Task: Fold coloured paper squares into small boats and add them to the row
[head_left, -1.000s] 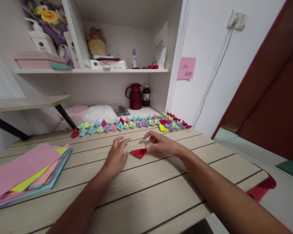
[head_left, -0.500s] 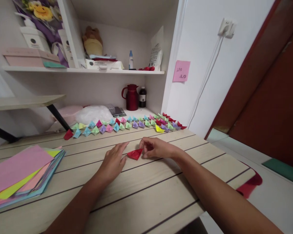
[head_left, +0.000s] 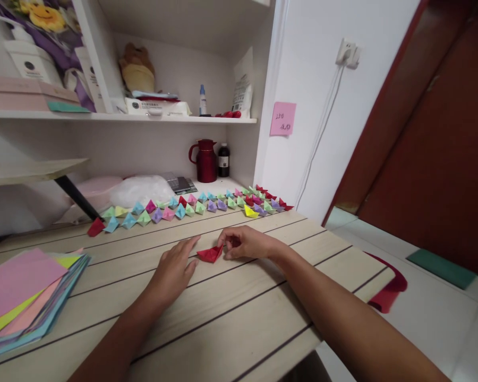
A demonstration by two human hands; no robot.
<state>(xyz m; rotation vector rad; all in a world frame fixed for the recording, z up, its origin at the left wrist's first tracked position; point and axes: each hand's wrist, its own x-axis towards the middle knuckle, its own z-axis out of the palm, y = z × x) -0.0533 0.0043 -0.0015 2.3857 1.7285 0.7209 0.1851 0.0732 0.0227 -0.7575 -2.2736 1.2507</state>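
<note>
A small folded red paper boat (head_left: 210, 254) rests on the wooden table between my two hands. My left hand (head_left: 174, 269) lies to its left, fingers stretched forward and thumb spread out, a small gap from the boat's left tip. On the other side, my right hand (head_left: 245, 243) is bent with its index finger at the boat's right tip. Its thumb stays apart from the index finger, so no firm grip shows. Further back stand rows of folded boats in several colours, with a yellow boat (head_left: 250, 211) in front and a red one (head_left: 96, 227) at the left end.
A stack of coloured paper (head_left: 27, 286) lies at the table's left. Behind the boats are a clear plastic bag (head_left: 141, 192), a red jug (head_left: 206, 162) and a dark bottle (head_left: 223, 161). A raised wooden shelf (head_left: 35, 171) on black legs stands at left.
The view has swung slightly to the right, so everything appears shifted left. The right hand's index finger has come against the red boat's tip; the left hand has hardly moved.
</note>
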